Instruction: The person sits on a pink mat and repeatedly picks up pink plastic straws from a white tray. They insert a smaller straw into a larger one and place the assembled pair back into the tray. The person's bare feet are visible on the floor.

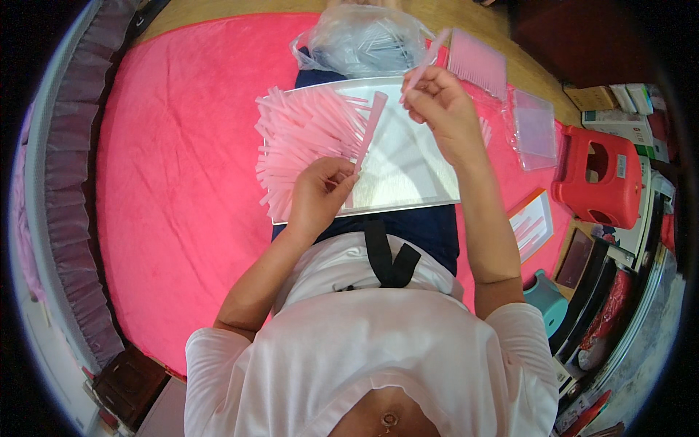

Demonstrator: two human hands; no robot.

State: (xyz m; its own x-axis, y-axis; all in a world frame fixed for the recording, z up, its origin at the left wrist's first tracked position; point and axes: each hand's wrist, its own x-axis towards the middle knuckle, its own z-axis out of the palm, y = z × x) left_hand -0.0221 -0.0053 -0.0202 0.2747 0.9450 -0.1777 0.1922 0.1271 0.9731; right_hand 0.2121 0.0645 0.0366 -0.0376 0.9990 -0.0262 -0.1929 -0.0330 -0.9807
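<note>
My left hand pinches the narrow lower end of a pink plastic tube, which stands tilted up and widens toward its top. Higher and to the right, my right hand has its fingers closed on a second slim pink tube that points up and away. Both are above a shiny white tray lying across my lap. A big loose heap of similar pink tubes fills the tray's left side, with ends sticking over the rim. A few more pink pieces show behind my right wrist.
A clear plastic bag lies beyond the tray. To the right are a container packed with pink pieces, a clear flat case, an orange-edged box, a red stool and a teal stool. A pink cloth spreads underneath.
</note>
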